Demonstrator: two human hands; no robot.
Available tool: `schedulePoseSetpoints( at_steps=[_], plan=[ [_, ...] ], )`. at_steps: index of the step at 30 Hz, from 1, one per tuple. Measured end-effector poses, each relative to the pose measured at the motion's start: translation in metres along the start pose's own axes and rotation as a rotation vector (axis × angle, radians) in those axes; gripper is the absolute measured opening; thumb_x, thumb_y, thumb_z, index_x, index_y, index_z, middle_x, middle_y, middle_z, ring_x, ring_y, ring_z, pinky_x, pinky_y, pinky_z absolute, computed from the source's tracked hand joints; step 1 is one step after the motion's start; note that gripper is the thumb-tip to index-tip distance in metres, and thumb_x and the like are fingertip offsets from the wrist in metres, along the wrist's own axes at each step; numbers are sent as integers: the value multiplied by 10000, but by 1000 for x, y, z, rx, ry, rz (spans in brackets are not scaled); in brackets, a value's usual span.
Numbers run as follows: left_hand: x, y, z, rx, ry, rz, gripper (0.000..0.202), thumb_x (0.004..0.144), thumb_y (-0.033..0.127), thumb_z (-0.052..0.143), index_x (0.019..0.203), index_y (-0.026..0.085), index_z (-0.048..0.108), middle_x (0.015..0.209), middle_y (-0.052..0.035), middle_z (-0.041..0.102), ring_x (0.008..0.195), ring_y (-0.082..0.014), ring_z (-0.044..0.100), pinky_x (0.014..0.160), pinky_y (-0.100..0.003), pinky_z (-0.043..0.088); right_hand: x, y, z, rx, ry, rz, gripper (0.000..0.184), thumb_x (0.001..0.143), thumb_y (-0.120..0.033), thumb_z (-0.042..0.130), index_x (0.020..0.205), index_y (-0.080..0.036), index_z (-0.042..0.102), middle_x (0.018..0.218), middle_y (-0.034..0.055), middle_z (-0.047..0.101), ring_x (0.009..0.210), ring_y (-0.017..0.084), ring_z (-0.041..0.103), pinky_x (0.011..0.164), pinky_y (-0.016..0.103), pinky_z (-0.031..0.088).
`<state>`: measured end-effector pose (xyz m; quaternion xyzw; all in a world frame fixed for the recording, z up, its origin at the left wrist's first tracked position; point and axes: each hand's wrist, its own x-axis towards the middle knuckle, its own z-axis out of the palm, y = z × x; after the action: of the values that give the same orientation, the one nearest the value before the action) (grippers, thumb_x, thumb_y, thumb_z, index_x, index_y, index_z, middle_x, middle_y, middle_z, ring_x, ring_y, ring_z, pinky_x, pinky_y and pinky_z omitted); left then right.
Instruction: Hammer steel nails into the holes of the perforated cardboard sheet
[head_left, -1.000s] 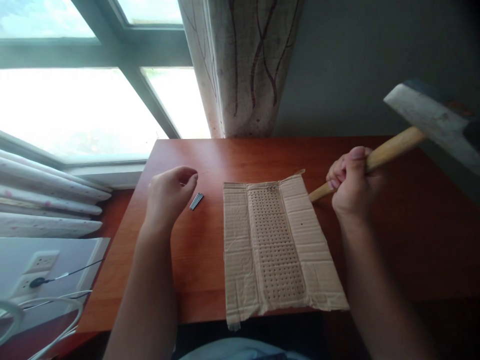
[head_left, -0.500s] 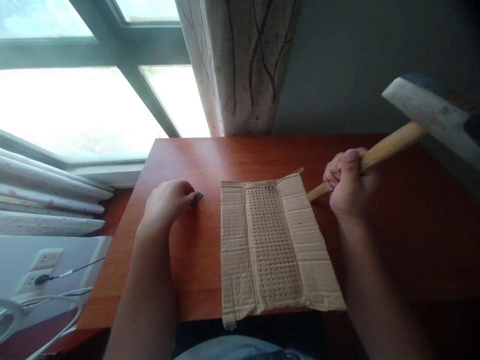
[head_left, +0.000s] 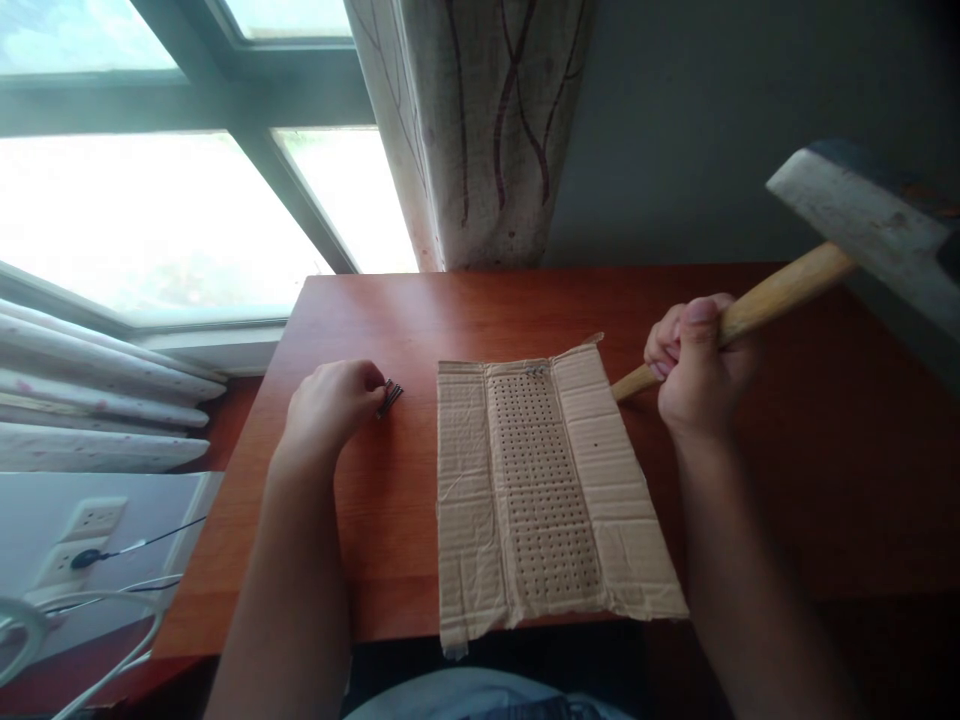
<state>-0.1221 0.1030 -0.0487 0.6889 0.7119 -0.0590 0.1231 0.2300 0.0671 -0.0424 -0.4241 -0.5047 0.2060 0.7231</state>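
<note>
My right hand (head_left: 696, 370) is wrapped round the wooden handle of a hammer (head_left: 817, 270), whose grey metal head is raised at the upper right. My left hand (head_left: 330, 405) rests on the red-brown table (head_left: 390, 520) with its fingertips pinched on a small bunch of dark nails (head_left: 390, 397). Between the hands lies a flat piece of cardboard (head_left: 547, 490) with a central strip full of small punched holes.
A patterned curtain (head_left: 487, 130) hangs behind the table beside a large window (head_left: 150, 200). At the lower left are a wall socket (head_left: 82, 520) with a black plug, white cables and a folded white fabric (head_left: 90, 400).
My left hand has come down from above the table onto the nails and its fingers have closed on them. The hammer has stayed raised, hardly moving.
</note>
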Motion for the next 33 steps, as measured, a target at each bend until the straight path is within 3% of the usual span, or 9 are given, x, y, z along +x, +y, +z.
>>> schedulePoseSetpoints(
  at_steps=[4,15,21,24,27,29,31,33],
  plan=[
    [1,-1,2,-16,39,31,215,757,405,591,819,280,754,898,-77,774,824,-311,693,607,-338,427,0,-1,0,-37,16,20,513,902,-547,643,629,-235,342,489,-89,313,363,63,297,344,241,200],
    [2,-2,2,-112,-1,88,205,748,422,608,731,267,741,816,-47,777,742,-259,683,598,-318,421,-2,2,-3,-17,13,12,506,911,-524,642,622,-232,348,490,-86,324,359,61,301,343,246,201],
    [4,-6,5,-190,105,82,239,772,391,595,860,242,761,962,-75,788,893,-301,711,719,-361,483,-2,1,-2,-24,24,18,512,905,-542,641,618,-233,352,488,-85,324,362,63,301,341,246,201],
    [2,-2,3,-405,226,87,232,766,353,625,910,213,741,966,-83,781,908,-280,719,789,-366,528,-1,0,-1,-9,19,18,512,906,-533,644,615,-235,346,487,-83,323,363,67,301,340,249,200],
    [-7,13,-5,-837,332,154,202,740,346,705,871,194,688,867,-60,753,799,-223,716,745,-342,577,-1,-1,-1,2,11,25,509,907,-531,643,618,-238,344,489,-80,321,368,71,306,343,251,208],
    [-15,32,-13,-1093,376,267,189,730,322,746,832,194,651,823,-39,727,757,-192,706,719,-328,597,-1,-1,-1,-9,8,37,510,906,-545,638,620,-240,345,490,-77,323,370,74,310,346,251,213],
    [-23,54,-21,-1216,388,381,175,739,285,759,830,199,636,811,-27,716,747,-174,702,728,-326,612,-2,-2,-2,-14,4,49,504,903,-555,637,629,-243,351,492,-77,329,373,77,317,348,251,218],
    [-29,77,-26,-1237,330,473,171,752,269,757,847,198,634,811,-29,719,750,-176,713,740,-336,626,-2,-3,-2,-5,4,53,491,898,-555,643,645,-243,361,495,-79,336,375,76,319,348,249,220]
  ],
)
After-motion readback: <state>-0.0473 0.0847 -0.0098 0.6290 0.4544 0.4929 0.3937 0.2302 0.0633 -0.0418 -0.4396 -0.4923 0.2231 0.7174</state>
